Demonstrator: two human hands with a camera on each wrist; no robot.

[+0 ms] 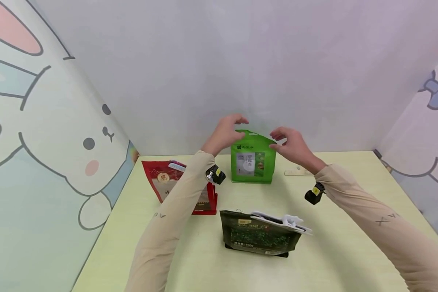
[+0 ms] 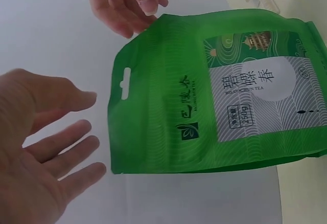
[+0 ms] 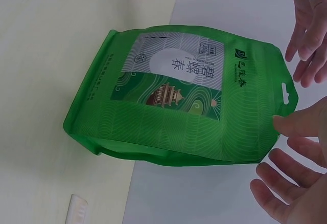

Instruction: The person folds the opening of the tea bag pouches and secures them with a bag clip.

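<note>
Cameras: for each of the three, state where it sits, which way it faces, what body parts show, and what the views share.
Head: looks forward and down over the table; both sleeved arms, left hand and right hand at the green tea bag.
Left wrist: faces the bag's top; open left palm, right fingers beyond.
Right wrist: faces the bag from the opposite side; right fingertips, left fingers beyond.
Shared: the green bag and both hands.

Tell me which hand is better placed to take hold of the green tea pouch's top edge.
Right, narrowly. The right hand has its thumb tip at the green tea pouch by the top corner, while the left hand hovers open, apart from the top edge.
</note>
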